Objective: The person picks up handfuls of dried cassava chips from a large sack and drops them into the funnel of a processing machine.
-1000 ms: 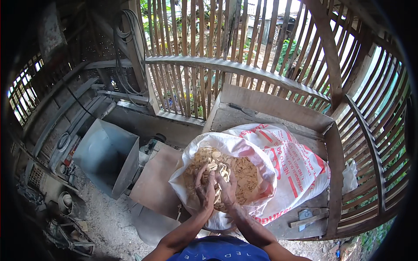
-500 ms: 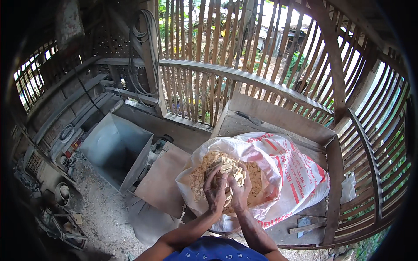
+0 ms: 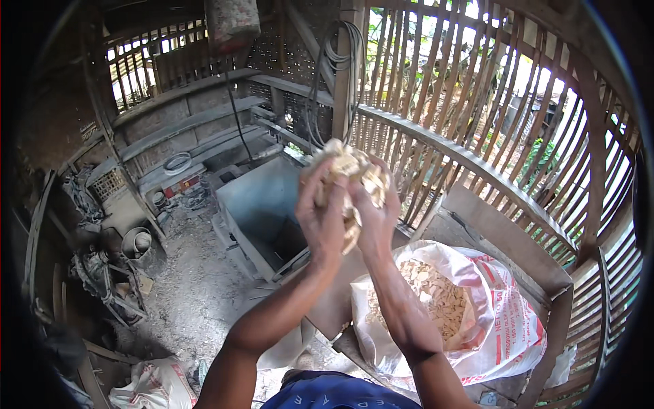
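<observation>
My left hand (image 3: 321,213) and my right hand (image 3: 379,211) are cupped together, raised in front of me. Between them they hold a heap of pale dried chips (image 3: 346,163), piled above the fingers, with some showing below between the palms. A large white sack with red print (image 3: 511,320) lies to the right under my right forearm, its mouth rolled back. Inside it are more of the same dried chips (image 3: 436,293). Just beyond and left of my hands is a grey-blue metal hopper (image 3: 255,194) with a wide square mouth, partly hidden by my left hand.
A wooden-sided bay (image 3: 504,221) surrounds the sack. Slatted walls (image 3: 422,88) run behind and right. A bucket (image 3: 139,245) and clutter stand on the dusty floor (image 3: 194,293) at left. Another white sack (image 3: 157,385) lies lower left. A coiled cable (image 3: 337,51) hangs on a post.
Both hands have lifted the chips up out of the sack's mouth and away toward the hopper. The view has turned left, so the sack now appears farther right and lower.
</observation>
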### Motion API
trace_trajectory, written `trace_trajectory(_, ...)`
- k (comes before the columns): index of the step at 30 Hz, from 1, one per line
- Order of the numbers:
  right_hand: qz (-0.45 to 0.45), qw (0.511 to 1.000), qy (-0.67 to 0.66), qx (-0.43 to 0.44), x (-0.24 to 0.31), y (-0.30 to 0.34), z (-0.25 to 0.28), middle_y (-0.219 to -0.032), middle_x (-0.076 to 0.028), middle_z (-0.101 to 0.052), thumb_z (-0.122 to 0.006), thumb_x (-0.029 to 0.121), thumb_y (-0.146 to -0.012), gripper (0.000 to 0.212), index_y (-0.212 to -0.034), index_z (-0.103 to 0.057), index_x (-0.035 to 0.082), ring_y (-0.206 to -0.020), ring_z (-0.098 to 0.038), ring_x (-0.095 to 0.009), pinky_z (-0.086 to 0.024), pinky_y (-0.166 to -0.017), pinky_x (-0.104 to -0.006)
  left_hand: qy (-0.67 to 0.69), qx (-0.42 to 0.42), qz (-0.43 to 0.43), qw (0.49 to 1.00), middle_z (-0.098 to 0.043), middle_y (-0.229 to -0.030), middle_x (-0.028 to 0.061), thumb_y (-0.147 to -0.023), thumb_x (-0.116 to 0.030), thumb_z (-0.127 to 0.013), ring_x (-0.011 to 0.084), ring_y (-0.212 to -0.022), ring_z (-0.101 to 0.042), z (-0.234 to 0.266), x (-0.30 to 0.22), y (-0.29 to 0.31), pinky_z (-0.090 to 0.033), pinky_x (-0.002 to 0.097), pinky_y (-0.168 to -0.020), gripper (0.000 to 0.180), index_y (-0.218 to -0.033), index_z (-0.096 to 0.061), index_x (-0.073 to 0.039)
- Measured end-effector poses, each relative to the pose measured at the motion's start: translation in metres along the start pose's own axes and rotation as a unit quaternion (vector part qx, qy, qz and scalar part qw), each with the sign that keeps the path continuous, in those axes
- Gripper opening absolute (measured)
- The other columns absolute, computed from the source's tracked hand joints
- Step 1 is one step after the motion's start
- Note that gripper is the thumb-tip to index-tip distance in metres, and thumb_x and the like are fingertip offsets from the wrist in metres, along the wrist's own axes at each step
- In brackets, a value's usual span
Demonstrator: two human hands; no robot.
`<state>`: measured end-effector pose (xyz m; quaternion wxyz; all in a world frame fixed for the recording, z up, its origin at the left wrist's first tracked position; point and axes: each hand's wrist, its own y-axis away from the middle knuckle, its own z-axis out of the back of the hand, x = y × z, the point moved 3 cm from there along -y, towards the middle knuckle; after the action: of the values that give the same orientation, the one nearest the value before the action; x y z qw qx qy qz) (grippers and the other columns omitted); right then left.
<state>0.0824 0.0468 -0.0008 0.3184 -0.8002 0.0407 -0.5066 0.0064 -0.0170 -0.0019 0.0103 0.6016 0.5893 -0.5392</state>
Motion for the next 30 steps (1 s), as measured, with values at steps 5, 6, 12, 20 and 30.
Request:
trace_trajectory(5, -0.046, 0.998, -0.024, 0.041, -0.076, -0.021, -0.081, -0.115, -0.014, -0.066, -0.077, 0.017, -0.082, 0.054, -0.129, -0.059, -0.003, -0.103, -0.063, -0.018, -0.049, -0.092, -0.0311, 0.012, -0.078, 0.077, 0.994, -0.065, -0.119, 0.0085, -0.094, -0.009, -0.066, 0.0161, -0.108, -0.061, 0.072, 0.023, -0.057, -0.048, 0.0274, -0.092, 0.029, -0.122, -0.066, 0.002)
trace_trajectory(6, -0.093, 0.993, -0.042, 0.056, -0.09, -0.015, -0.089, -0.115, -0.015, -0.066, -0.079, 0.018, -0.081, 0.056, -0.129, -0.059, -0.003, -0.105, -0.063, -0.019, -0.049, -0.093, -0.0317, 0.006, -0.082, 0.07, 0.994, -0.065, -0.119, 0.0085, -0.094, -0.009, -0.066, 0.0161, -0.108, -0.061, 0.082, 0.021, -0.06, -0.048, 0.0274, -0.092, 0.029, -0.122, -0.066, 0.002)
trace_trajectory(12, -0.149, 0.978, 0.081, 0.121, -0.124, 0.0, -0.079, -0.121, -0.016, -0.066, -0.084, 0.023, -0.074, 0.064, -0.128, -0.061, -0.002, -0.112, -0.064, -0.024, -0.049, -0.097, -0.0351, -0.049, -0.043, 0.214, 0.975, -0.071, -0.1, 0.0055, -0.091, -0.01, -0.071, 0.0094, -0.086, -0.064, 0.139, 0.064, -0.051, -0.051, 0.0238, -0.074, 0.027, -0.116, -0.068, 0.0)
trace_trajectory(20, 0.035, 0.949, 0.258, 0.177, -0.092, -0.002, -0.067, -0.115, -0.012, -0.065, -0.086, 0.021, -0.065, 0.061, -0.121, -0.065, 0.009, -0.109, -0.064, -0.033, -0.052, -0.093, -0.042, -0.145, 0.106, 0.191, 0.965, -0.07, -0.103, 0.003, -0.08, 0.006, -0.066, 0.0102, -0.091, -0.065, 0.16, 0.079, -0.062, -0.053, 0.0235, -0.08, 0.038, -0.117, -0.068, -0.003)
trace_trajectory(30, 0.015, 0.939, 0.295, 0.178, -0.082, -0.001, -0.062, -0.112, -0.006, -0.069, -0.083, 0.02, -0.07, 0.047, -0.114, -0.067, 0.012, -0.099, -0.068, -0.028, -0.054, -0.086, -0.038, -0.218, 0.115, 0.179, 0.953, -0.072, -0.099, 0.0068, -0.08, 0.001, -0.065, 0.0109, -0.088, -0.067, 0.152, 0.067, -0.061, -0.053, 0.0259, -0.08, 0.033, -0.113, -0.066, 0.001)
